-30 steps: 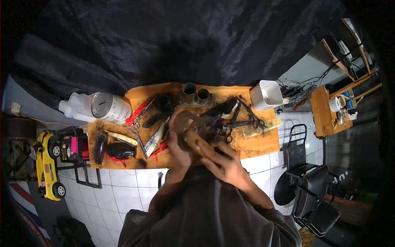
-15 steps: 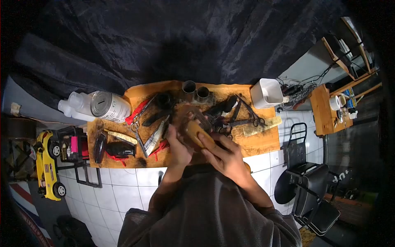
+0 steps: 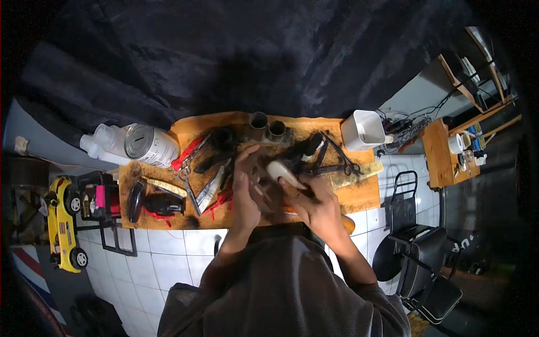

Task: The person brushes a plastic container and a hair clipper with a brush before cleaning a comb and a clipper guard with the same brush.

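Observation:
My right hand (image 3: 317, 208) is closed around what looks like a wooden-backed brush (image 3: 279, 172), whose pale rounded end shows beyond my fingers; motion smears its other parts. Just left of it, my left hand (image 3: 247, 191) is raised, palm turned toward the brush and fingers stretched out, partly blurred. Both hands are above the wooden table (image 3: 359, 196), which is strewn with dark hair clippings. Left of my hands lie scissors (image 3: 190, 188), a red-handled tool (image 3: 193, 150) and a dark hair clipper (image 3: 164, 204). To the right are more scissors (image 3: 349, 167) and a yellowish comb (image 3: 359, 175).
Two metal cups (image 3: 258, 122) stand at the table's back edge. A white container (image 3: 364, 132) occupies the back right corner, and a large can (image 3: 150, 147) the left. A black chair (image 3: 418, 258) is at the right, a yellow toy car (image 3: 63, 224) at the left.
The brush has turned, its yellowish back giving way to a pale rounded end. My left hand has risen slightly with fingers stretched upward; my right hand has shifted a little to the right.

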The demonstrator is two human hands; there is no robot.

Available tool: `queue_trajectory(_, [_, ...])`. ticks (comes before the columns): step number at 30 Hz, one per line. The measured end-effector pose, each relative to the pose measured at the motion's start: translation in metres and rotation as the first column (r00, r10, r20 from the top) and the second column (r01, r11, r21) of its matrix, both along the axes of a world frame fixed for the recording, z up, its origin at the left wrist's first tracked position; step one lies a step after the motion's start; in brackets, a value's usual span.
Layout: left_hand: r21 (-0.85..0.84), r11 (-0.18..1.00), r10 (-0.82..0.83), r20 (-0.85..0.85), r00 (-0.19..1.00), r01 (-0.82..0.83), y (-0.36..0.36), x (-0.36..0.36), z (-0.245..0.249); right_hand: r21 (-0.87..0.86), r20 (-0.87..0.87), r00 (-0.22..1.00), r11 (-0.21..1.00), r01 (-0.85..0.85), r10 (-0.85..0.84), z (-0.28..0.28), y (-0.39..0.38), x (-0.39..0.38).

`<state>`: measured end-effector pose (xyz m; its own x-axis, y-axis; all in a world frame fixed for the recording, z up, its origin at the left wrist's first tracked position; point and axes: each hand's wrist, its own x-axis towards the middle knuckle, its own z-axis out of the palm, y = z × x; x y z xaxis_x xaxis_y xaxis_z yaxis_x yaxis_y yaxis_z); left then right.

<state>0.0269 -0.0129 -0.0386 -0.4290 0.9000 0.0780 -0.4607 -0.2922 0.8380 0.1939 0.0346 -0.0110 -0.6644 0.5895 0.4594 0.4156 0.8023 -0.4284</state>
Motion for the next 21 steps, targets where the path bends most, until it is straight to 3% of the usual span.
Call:
queue_trajectory(2, [0.011,1.000,0.022,-0.135,0.991,-0.021,0.001,-0.009,0.000,-0.117,0.011,1.000,0.993,-0.005,0.006,0.001,-0.007,0.003])
queue_trajectory(6, [-0.042,0.997,0.058,-0.179,0.982,-0.067,0.004,-0.006,-0.003,-0.330,-0.047,0.998,0.942,-0.052,0.039,0.009,-0.006,0.019])
queue_trajectory(7, [-0.102,0.995,-0.025,-0.138,0.990,0.011,0.003,-0.007,-0.001,-0.298,-0.120,0.991,0.949,-0.099,0.066,0.008,-0.002,0.021])
queue_trajectory(9, [-0.213,0.960,-0.196,-0.035,0.980,0.184,-0.001,-0.005,0.005,-0.172,-0.125,0.992,0.985,-0.032,0.010,0.007,0.000,0.014])
queue_trajectory(12, [-0.190,0.958,-0.188,0.148,0.971,0.215,-0.004,0.002,0.010,-0.005,-0.111,0.994,1.000,0.016,-0.017,-0.001,0.004,0.007])
queue_trajectory(14, [-0.115,0.978,-0.165,0.101,0.981,0.176,-0.001,-0.005,0.019,0.108,-0.073,0.997,0.994,-0.016,0.024,-0.007,0.008,0.006])
queue_trajectory(15, [-0.075,0.984,-0.153,0.080,0.985,0.159,0.001,-0.010,0.021,0.047,-0.096,0.995,0.998,-0.034,0.038,-0.009,0.005,0.006])
queue_trajectory(18, [-0.021,0.988,-0.152,-0.197,0.969,0.150,0.006,-0.026,0.006,-0.201,-0.141,0.988,0.976,-0.083,0.055,-0.012,-0.007,0.011])
queue_trajectory(20, [-0.014,0.989,-0.148,-0.107,0.983,0.147,0.006,-0.024,0.005,-0.439,-0.146,0.988,0.893,-0.101,0.040,-0.007,-0.009,0.017])
queue_trajectory(21, [-0.019,0.990,-0.139,-0.109,0.984,0.137,0.004,-0.024,0.007,-0.448,-0.184,0.979,0.880,-0.160,0.084,0.004,-0.008,0.017])
